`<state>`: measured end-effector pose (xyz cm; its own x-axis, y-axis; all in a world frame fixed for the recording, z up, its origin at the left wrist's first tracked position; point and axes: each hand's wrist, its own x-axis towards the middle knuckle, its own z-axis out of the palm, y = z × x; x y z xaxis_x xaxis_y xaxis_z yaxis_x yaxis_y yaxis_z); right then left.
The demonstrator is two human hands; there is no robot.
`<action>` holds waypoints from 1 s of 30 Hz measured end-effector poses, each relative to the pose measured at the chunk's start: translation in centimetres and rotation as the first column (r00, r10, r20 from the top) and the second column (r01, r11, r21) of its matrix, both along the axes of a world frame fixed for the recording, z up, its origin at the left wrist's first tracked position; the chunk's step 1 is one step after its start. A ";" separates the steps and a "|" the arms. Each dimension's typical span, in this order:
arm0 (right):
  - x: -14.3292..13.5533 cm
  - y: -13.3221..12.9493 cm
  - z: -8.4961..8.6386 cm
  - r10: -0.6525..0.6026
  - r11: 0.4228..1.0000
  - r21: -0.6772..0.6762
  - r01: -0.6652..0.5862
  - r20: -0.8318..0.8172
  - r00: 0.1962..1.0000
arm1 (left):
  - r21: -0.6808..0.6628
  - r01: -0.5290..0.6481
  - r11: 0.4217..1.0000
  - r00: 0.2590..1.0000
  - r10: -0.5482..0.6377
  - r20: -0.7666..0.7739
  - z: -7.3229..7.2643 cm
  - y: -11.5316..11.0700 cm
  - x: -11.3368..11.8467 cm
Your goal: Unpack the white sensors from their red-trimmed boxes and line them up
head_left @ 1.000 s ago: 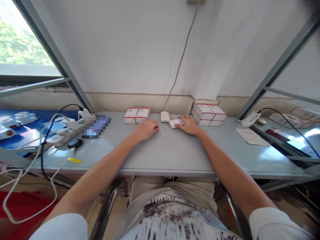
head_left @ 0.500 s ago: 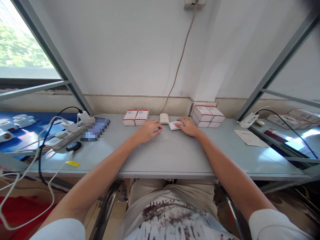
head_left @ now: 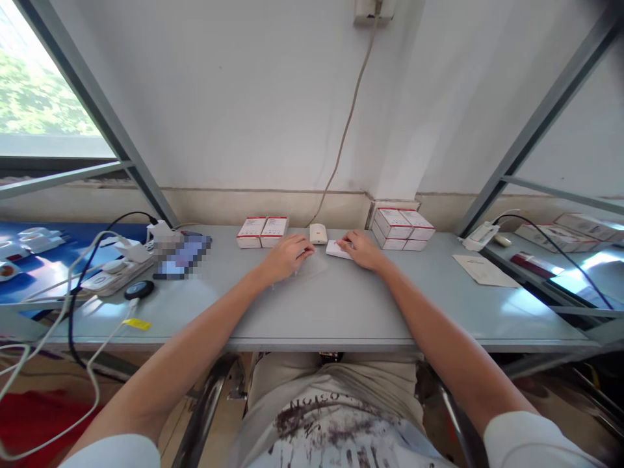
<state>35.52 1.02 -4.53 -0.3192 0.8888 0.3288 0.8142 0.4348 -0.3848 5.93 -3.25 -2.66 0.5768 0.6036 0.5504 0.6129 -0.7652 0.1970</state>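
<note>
Cartons (head_left: pixel 263 232) closed beyond my left hand (head_left: pixel 288 255), at clear film (head_left: pixel 316 265), and right hand (head_left: pixel 361 249), over white slab (head_left: pixel 335 249); grips unclear; desktop (head_left: pixel 319 309) open nearer, to edge (head_left: pixel 322 343).

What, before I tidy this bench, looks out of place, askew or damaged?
Mainly the white cable at the left: it droops in a loose loop below the front edge of the desk, where it might snag. The paper sheet at the right lies slanted to that edge. I see no spill or damage.
</note>
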 end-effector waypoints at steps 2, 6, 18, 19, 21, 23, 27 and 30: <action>0.1 -0.3 0.3 0.000 1.000 -0.026 0.001 0.038 0.999 | 0.045 -0.039 0.998 0.999 0.039 -0.003 -0.1 0.2 -0.1; 0.2 -0.9 1.1 0.010 0.998 -0.065 0.000 0.150 0.989 | 0.103 -0.074 0.992 0.997 0.073 0.015 -0.2 0.4 -0.4; -0.9 -1.9 2.7 0.217 0.972 -0.041 -0.230 -0.211 0.953 | 0.130 -0.148 0.980 0.987 0.138 0.082 -0.6 0.5 -0.2; -1.2 -2.0 2.7 0.226 0.970 -0.044 -0.240 -0.216 0.950 | 0.137 -0.155 0.978 0.985 0.142 0.100 -0.5 0.5 -0.2; -1.9 -2.4 2.6 0.244 0.966 -0.031 -0.256 -0.222 0.944 | 0.151 -0.160 0.976 0.982 0.141 0.127 -0.5 0.6 -0.2; -2.5 -2.8 2.6 0.256 0.965 0.004 -0.262 -0.233 0.938 | 0.153 -0.160 0.975 0.980 0.139 0.143 -0.4 0.6 -0.2; -3.2 -3.2 2.6 0.256 0.967 0.062 -0.249 -0.268 0.929 | 0.089 -0.124 0.988 0.975 0.104 0.198 -0.2 0.4 0.1; -3.4 -3.4 2.5 0.253 0.967 0.063 -0.246 -0.302 0.919 | -0.010 -0.068 0.998 0.957 0.068 0.282 0.1 0.2 0.3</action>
